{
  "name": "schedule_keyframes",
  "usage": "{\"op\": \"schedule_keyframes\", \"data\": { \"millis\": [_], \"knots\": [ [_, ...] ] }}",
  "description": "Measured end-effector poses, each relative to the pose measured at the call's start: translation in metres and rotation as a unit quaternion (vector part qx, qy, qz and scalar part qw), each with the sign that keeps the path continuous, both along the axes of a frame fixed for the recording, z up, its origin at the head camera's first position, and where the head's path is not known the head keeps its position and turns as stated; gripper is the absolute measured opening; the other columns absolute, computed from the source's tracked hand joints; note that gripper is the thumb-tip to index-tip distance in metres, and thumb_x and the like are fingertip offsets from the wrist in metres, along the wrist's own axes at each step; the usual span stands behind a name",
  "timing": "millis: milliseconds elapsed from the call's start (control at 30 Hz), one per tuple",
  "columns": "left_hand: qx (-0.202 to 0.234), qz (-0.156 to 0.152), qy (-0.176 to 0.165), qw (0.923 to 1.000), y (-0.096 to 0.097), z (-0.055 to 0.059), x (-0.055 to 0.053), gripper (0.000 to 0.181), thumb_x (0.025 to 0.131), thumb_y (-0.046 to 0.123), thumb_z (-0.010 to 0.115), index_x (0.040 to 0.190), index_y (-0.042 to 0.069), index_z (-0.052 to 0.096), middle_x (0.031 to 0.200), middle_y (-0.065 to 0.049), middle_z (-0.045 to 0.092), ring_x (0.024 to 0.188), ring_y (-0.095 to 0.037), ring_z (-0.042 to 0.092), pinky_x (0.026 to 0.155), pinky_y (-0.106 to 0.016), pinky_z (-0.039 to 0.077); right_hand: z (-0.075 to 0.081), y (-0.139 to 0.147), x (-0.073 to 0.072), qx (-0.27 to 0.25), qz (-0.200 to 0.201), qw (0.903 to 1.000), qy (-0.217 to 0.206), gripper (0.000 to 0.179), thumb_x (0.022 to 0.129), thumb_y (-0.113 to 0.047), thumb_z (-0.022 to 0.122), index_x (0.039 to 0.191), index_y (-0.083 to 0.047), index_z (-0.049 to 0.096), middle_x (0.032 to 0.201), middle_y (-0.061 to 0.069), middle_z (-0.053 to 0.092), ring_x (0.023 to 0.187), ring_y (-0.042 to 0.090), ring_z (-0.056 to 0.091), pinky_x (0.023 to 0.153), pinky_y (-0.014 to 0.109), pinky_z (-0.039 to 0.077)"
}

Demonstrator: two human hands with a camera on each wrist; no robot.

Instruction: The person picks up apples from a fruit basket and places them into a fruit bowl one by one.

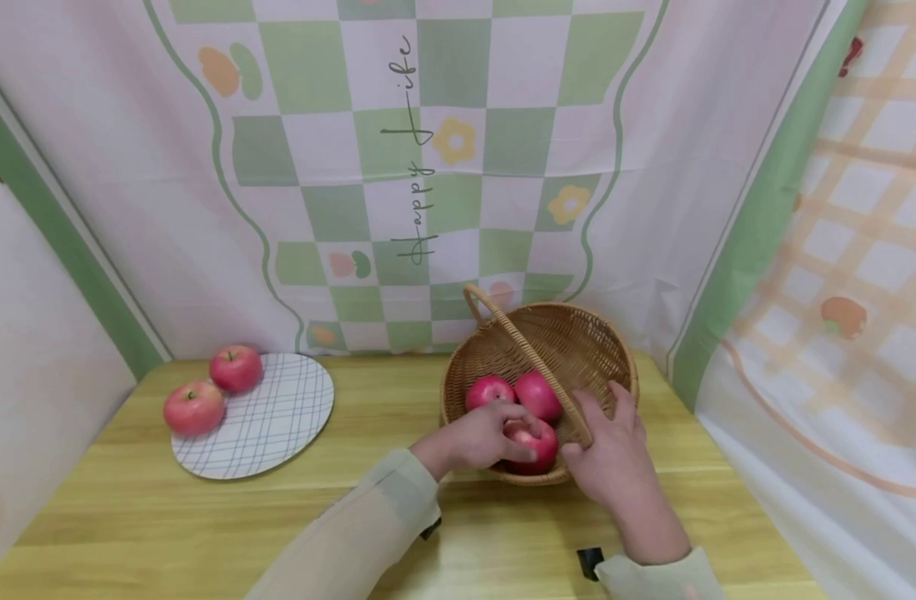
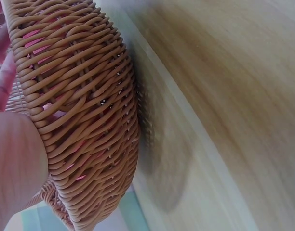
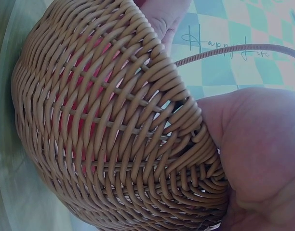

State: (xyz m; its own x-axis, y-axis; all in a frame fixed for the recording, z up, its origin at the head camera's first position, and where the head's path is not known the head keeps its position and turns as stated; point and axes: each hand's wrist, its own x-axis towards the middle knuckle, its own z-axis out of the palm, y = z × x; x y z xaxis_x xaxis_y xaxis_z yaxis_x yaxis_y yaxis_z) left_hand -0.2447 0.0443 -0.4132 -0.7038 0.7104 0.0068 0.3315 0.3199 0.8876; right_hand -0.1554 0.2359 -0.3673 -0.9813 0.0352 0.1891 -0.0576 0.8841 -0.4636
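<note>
A wicker basket (image 1: 578,333) with an arched handle (image 1: 528,346) sits on the table, its opening tilted toward me. Inside it, my left hand (image 1: 482,435) holds the nearest red apple (image 1: 543,450), thumb and fingers on either side. Two more apples, one on the left (image 1: 490,390) and one on the right (image 1: 538,396), lie just behind it. My right hand (image 1: 615,458) lies over the basket's right rim, fingers spread inside, thumb close to the handle's lower end. Through the weave (image 3: 104,120) in the right wrist view, red shows.
At the left of the wooden table (image 1: 397,408) lies a round checked plate (image 1: 285,417). Two apples, one at the back (image 1: 236,368) and one in front (image 1: 193,408), rest at its left edge. A patterned cloth (image 1: 450,200) hangs right behind the table.
</note>
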Motion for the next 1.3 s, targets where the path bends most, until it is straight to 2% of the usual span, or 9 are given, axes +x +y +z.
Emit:
{"op": "schedule_keyframes", "data": {
  "millis": [167,267,367,467,633,867,1033,1167,1300],
  "knots": [
    [-0.013,0.009,0.022,0.9996,-0.0015,-0.0017,-0.0012,0.011,0.09,0.027,0.076,0.099,0.029,0.071,0.107,0.014,0.057,0.109,-0.009,0.046,0.089,-0.027,0.043,-0.0004,0.0,-0.0002,0.0,-0.003,1.0,-0.008,0.072,0.079,-0.011,0.066,0.147,-0.009,0.043,0.155,0.03,0.005,0.128,0.066,0.022,0.09,0.076,0.036],
    [-0.028,0.014,0.03,0.9991,-0.0021,-0.0013,-0.0013,0.025,0.089,0.029,0.077,0.113,0.031,0.071,0.121,0.013,0.054,0.122,-0.011,0.041,0.097,-0.03,0.04,-0.0007,0.0004,-0.0005,0.0,-0.003,0.9999,-0.011,0.072,0.079,-0.011,0.067,0.147,-0.01,0.043,0.155,0.03,0.005,0.128,0.066,0.022,0.089,0.077,0.036],
    [-0.04,0.019,0.03,0.9986,-0.0022,-0.0007,-0.0009,0.045,0.088,0.03,0.078,0.13,0.035,0.064,0.138,0.009,0.048,0.131,-0.015,0.037,0.102,-0.034,0.04,-0.0009,0.0009,-0.0007,0.001,-0.001,0.9999,-0.012,0.072,0.079,-0.011,0.066,0.147,-0.011,0.043,0.155,0.03,0.005,0.126,0.067,0.023,0.088,0.077,0.037],
    [-0.046,0.024,0.021,0.9984,-0.0015,-0.0006,-0.0002,0.055,0.087,0.031,0.08,0.137,0.038,0.059,0.147,0.005,0.04,0.137,-0.017,0.031,0.103,-0.037,0.04,-0.0012,0.0011,-0.0008,0.002,0.0,0.9999,-0.014,0.071,0.08,-0.011,0.067,0.147,-0.011,0.043,0.155,0.03,0.005,0.125,0.068,0.024,0.088,0.077,0.038],
    [-0.049,0.031,0.007,0.9983,0.0001,-0.0006,0.0018,0.059,0.084,0.031,0.082,0.137,0.041,0.059,0.142,0.005,0.037,0.128,-0.02,0.037,0.096,-0.035,0.043,-0.0012,0.0012,-0.0008,0.002,0.0,0.9999,-0.016,0.071,0.081,-0.011,0.067,0.147,-0.01,0.042,0.156,0.03,0.004,0.126,0.068,0.023,0.088,0.077,0.037],
    [-0.069,0.044,0.016,0.9965,0.0027,-0.0005,0.002,0.069,0.08,0.03,0.084,0.143,0.032,0.056,0.125,0.004,0.041,0.113,-0.017,0.042,0.089,-0.03,0.045,0.0,0.0005,-0.0007,-0.001,0.003,0.9999,-0.014,0.07,0.08,-0.01,0.067,0.147,-0.009,0.043,0.155,0.03,0.004,0.127,0.067,0.021,0.089,0.077,0.037],
    [-0.069,0.045,0.024,0.9963,0.0036,-0.0015,0.0025,0.066,0.076,0.031,0.085,0.137,0.033,0.059,0.133,0.003,0.042,0.115,-0.017,0.044,0.091,-0.032,0.045,0.0002,0.0006,-0.0007,-0.003,0.002,0.9999,-0.015,0.071,0.08,-0.011,0.067,0.147,-0.01,0.043,0.155,0.03,0.004,0.128,0.067,0.02,0.089,0.077,0.037],
    [-0.058,0.037,0.015,0.9975,0.0038,-0.0021,0.0033,0.067,0.078,0.031,0.085,0.138,0.032,0.056,0.139,0.004,0.047,0.119,-0.016,0.047,0.094,-0.035,0.045,-0.0002,0.0009,-0.0007,-0.002,0.004,0.9999,-0.013,0.072,0.079,-0.01,0.067,0.147,-0.01,0.044,0.156,0.029,0.004,0.128,0.067,0.02,0.088,0.077,0.037],
    [-0.033,0.028,0.002,0.9991,0.0031,-0.0033,0.0028,0.063,0.078,0.027,0.085,0.135,0.031,0.057,0.124,0.01,0.056,0.108,-0.013,0.053,0.091,-0.033,0.047,0.0,0.0007,-0.0005,0.001,0.006,0.9999,-0.009,0.072,0.078,-0.009,0.067,0.147,-0.008,0.044,0.156,0.029,0.004,0.128,0.066,0.02,0.089,0.077,0.037]
  ]
}}
